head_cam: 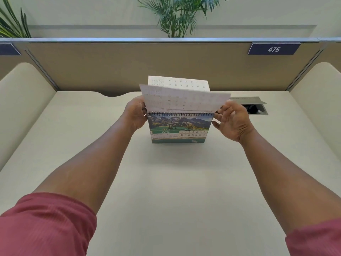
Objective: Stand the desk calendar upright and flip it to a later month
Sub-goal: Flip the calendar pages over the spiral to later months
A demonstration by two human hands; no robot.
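Left hand (135,114) curls round the left edge of the desk calendar (180,129), by the spiral binding (180,114). Calendar stands upright on the surface (166,182), between both hands, June showing. Lifted page (184,97) arcs above the rings. Right hand (233,122), fingers loosely spread, meets the page's right edge; cannot tell if it pinches. Best approach: keep the base braced and carry the page fully over.

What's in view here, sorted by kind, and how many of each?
Green spiral-bound desk calendar: 1
Bare hands, left hand and right hand: 2
Green palm plants: 2
Dark blue partition signs: 2
Grey desk cable hatch: 1
Total: 8
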